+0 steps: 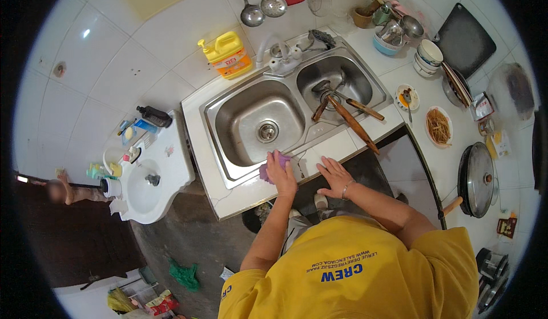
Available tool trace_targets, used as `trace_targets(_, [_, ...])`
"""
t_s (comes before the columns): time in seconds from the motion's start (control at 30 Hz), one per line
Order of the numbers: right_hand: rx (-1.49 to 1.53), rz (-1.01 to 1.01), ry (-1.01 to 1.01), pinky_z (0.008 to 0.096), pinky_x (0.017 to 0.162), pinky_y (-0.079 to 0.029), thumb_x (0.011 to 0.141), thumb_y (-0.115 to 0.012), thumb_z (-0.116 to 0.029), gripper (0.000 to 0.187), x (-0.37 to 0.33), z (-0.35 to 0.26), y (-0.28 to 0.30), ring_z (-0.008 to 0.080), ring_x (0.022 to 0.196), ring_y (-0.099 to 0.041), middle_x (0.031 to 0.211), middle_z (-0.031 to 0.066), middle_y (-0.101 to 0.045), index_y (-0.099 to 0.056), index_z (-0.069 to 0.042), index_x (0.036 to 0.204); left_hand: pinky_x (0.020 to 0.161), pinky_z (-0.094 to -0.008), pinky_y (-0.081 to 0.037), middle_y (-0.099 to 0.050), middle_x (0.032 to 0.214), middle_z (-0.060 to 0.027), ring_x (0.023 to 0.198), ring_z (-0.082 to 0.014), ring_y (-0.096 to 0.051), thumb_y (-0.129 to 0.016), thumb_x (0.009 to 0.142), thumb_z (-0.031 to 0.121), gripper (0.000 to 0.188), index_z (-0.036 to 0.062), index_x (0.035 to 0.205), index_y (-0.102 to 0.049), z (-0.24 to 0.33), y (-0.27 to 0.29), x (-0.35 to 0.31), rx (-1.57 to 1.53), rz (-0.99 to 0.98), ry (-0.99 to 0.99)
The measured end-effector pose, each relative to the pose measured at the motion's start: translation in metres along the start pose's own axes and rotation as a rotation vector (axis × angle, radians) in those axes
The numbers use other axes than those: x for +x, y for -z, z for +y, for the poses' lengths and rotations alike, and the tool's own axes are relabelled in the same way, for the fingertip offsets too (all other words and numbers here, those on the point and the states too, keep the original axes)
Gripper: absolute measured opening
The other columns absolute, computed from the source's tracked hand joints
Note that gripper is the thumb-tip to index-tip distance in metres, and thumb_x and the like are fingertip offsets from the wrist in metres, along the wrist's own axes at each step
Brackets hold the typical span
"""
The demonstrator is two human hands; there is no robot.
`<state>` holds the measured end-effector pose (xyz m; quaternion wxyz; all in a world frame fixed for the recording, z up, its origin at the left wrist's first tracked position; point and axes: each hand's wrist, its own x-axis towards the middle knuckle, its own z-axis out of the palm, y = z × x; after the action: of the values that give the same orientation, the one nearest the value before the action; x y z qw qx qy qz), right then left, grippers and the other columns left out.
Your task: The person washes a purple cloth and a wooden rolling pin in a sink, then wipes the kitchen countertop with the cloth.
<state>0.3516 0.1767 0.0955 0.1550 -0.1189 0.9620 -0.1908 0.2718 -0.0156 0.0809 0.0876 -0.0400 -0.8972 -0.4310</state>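
Note:
My left hand (279, 175) presses a purple cloth (264, 173) against the front rim of the left sink basin (251, 110); part of the cloth is hidden under the fingers. To its right, my right hand (335, 177) is open at the counter's front edge, fingers stretched out, holding nothing. The steel double sink's right basin (365, 93) has wooden-handled kitchen tools in it, and one long brown wooden handle (351, 122) juts out over the front edge. A white faucet (283, 61) stands behind the basins.
A yellow jug with a pump (227, 56) stands behind the sink. On the right counter are a bowl with a spoon (407, 98), a plate of brown strips (439, 127), stacked bowls (428, 56) and a lidded pan (478, 179). A white washbasin (142, 190) is at left.

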Motion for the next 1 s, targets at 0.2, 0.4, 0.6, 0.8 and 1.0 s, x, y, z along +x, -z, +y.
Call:
trace_targets(0.2, [-0.048,-0.077,-0.016,0.0409,0.111,-0.008,0.08,-0.053,-0.055,0.089,0.001,0.0,-0.001,0.0322,0.138,-0.003,0.149,0.0173,-0.003,-0.013,-0.008,0.143,0.106,-0.0546,-0.011,-0.027,0.143,-0.0155,0.134,-0.0336,-0.021,-0.057,0.081,0.035,0.063,0.0136,0.137,-0.036,-0.004,0.015,-0.014,0.381,-0.41,-0.328])
trace_targets(0.4, [-0.051,-0.044,0.026,0.0424,0.111,-0.01,0.08,-0.052,-0.058,0.089,0.001,0.005,-0.003,0.0336,0.137,-0.005,0.149,0.0176,-0.003,-0.012,-0.01,0.144,0.105,-0.0568,-0.009,-0.025,0.145,-0.0149,0.135,-0.033,-0.019,-0.06,0.079,0.04,0.067,0.0136,0.136,-0.037,-0.003,0.014,-0.016,0.464,-0.426,-0.372])
trace_targets(0.6, [-0.059,-0.049,0.066,0.0445,0.11,-0.013,0.077,-0.052,-0.061,0.091,0.004,0.009,-0.004,0.0373,0.136,-0.009,0.148,0.0204,-0.006,-0.015,-0.009,0.143,0.106,-0.0553,-0.012,-0.026,0.144,-0.0124,0.134,-0.0311,-0.021,-0.061,0.077,0.042,0.067,0.0149,0.134,-0.04,-0.006,0.01,-0.021,0.535,-0.387,-0.38])
trace_targets(0.8, [-0.006,0.047,0.093,0.0435,0.11,-0.014,0.076,-0.056,-0.058,0.089,-0.004,0.012,-0.008,0.0393,0.134,-0.014,0.145,0.0236,-0.014,-0.023,-0.005,0.139,0.104,-0.0586,-0.011,-0.026,0.144,-0.0161,0.134,-0.0345,-0.021,-0.056,0.079,0.049,0.069,0.0127,0.134,-0.039,0.0,0.011,-0.021,0.519,-0.398,-0.395])
trace_targets(1.0, [0.028,0.079,0.08,0.0424,0.109,-0.016,0.078,-0.059,-0.048,0.081,0.001,0.011,0.005,0.0389,0.132,-0.017,0.143,0.0224,-0.019,-0.028,-0.002,0.137,0.104,-0.0587,-0.012,-0.027,0.143,-0.0156,0.134,-0.0333,-0.021,-0.058,0.077,0.046,0.067,0.0145,0.134,-0.04,-0.005,0.015,-0.019,0.514,-0.394,-0.39])
